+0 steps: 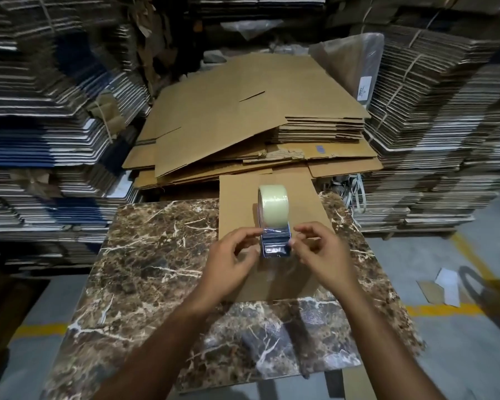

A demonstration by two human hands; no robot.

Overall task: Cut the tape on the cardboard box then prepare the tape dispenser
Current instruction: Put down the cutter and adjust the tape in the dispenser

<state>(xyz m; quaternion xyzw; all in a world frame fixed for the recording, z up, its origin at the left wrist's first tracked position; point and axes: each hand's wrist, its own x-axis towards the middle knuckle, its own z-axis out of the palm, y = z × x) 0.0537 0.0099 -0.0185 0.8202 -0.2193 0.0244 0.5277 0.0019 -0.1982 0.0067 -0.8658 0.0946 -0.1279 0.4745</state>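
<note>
I judge I'm on the dispenser step: my left hand (228, 259) and right hand (319, 252) pinch the clear tape's edges at the blue metal tape dispenser (274, 232), standing on the flat brown cardboard box (298, 203) (marble-patterned table (156, 255) beneath). Next: seat the tape end squarely.

From the flat brown cardboard box (277, 203), the brown marble-patterned tabletop (156, 255) lies bare toward nine and seven o'clock, free for a hand to pass. At twelve o'clock a heap of flattened tan cardboard sheets (243, 111) blocks the way. Tall bundled cardboard stacks (445, 140) wall three o'clock.
</note>
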